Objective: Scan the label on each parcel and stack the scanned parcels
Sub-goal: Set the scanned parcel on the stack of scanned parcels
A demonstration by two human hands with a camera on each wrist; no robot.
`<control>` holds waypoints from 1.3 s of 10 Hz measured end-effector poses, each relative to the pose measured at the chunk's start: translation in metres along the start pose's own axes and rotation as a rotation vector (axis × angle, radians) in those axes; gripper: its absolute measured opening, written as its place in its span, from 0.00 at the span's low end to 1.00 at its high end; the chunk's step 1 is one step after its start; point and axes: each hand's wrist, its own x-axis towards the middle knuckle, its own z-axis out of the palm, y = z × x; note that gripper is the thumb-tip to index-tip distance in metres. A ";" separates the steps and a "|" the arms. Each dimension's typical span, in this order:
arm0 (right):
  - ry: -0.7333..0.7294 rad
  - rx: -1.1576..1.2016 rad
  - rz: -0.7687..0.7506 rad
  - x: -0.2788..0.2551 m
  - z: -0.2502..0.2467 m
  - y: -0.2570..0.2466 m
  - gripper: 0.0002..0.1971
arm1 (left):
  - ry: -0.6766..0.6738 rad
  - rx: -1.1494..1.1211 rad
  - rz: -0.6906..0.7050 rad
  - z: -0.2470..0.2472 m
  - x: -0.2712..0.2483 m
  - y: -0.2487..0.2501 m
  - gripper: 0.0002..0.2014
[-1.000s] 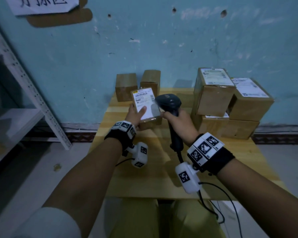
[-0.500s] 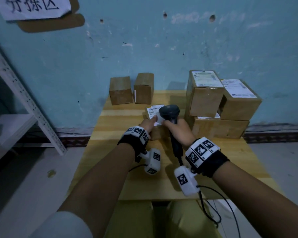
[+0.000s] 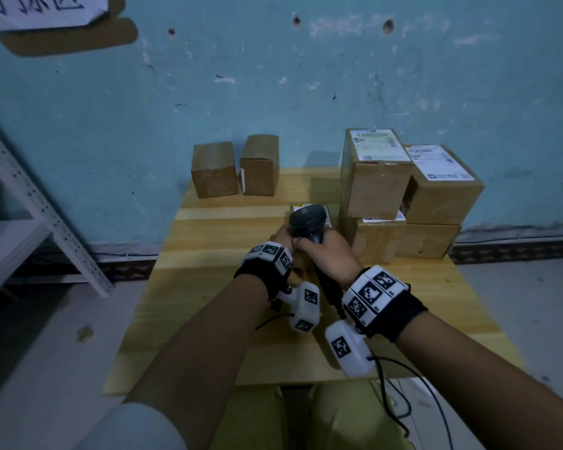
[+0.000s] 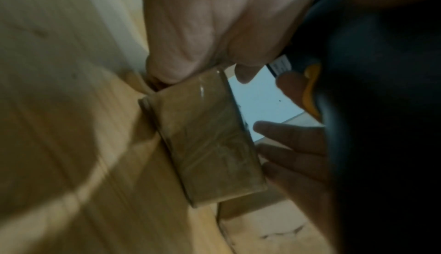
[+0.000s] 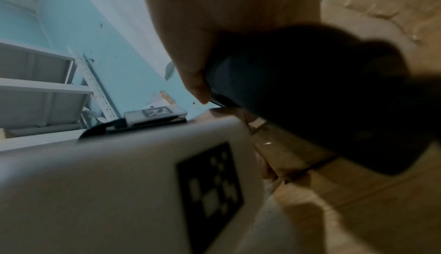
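Gripping the handle of a dark grey handheld barcode scanner (image 3: 307, 222), the right hand (image 3: 329, 254) has its fingers wrapped fully round it, the scanner head hanging directly over a small brown cardboard parcel with a white label (image 4: 210, 135) at the middle of the light wooden table (image 3: 208, 287). The left hand (image 3: 281, 237) holds this parcel from its left side; in the left wrist view the thumb and curled fingers clasp its edges, though that view is blurred. Only a strip of the white label shows beyond the scanner head in the head view. Just right of the held parcel stands a stack of three larger brown cardboard boxes with white labels (image 3: 403, 190), two resting on one. At the far left of the table, against the blue wall (image 3: 273, 92), two small plain brown boxes (image 3: 234, 170) stand side by side. A white metal shelving rack (image 3: 30, 196) stands left of the table.
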 end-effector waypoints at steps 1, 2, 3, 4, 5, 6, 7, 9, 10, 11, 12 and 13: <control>0.012 0.039 0.000 0.000 -0.002 -0.001 0.17 | -0.029 -0.118 -0.001 0.005 -0.020 0.009 0.20; 0.040 0.075 0.003 -0.001 -0.003 0.000 0.17 | 0.010 -0.044 0.028 0.008 -0.018 0.010 0.21; 0.056 0.084 -0.001 0.001 -0.003 0.001 0.17 | 0.023 0.014 0.068 0.009 -0.015 0.006 0.22; 0.074 0.063 -0.005 0.003 -0.002 0.003 0.18 | -0.008 0.094 0.120 0.007 -0.013 0.000 0.21; 0.087 0.052 -0.003 0.005 0.000 0.005 0.18 | -0.056 0.201 0.095 0.004 -0.001 -0.008 0.23; 0.086 0.033 -0.017 0.008 0.002 0.007 0.19 | -0.061 0.276 0.113 0.000 0.005 -0.013 0.25; 0.089 0.007 -0.029 0.012 0.005 0.009 0.18 | -0.046 0.332 0.166 0.000 -0.003 -0.008 0.27; 0.084 -0.129 -0.008 0.021 0.006 0.013 0.23 | -0.098 0.426 0.168 -0.004 0.011 -0.013 0.38; 0.090 -0.177 -0.009 0.026 0.004 0.004 0.22 | -0.121 0.324 0.175 -0.013 -0.005 0.003 0.27; 0.011 0.017 0.003 0.033 0.002 -0.016 0.15 | -0.078 0.185 0.169 -0.022 0.001 0.010 0.26; -0.048 0.242 0.054 0.043 -0.002 -0.039 0.10 | -0.032 0.179 0.181 -0.035 0.005 0.029 0.23; -0.021 0.406 0.044 0.063 0.000 -0.058 0.07 | 0.110 0.137 0.197 -0.053 0.016 0.050 0.20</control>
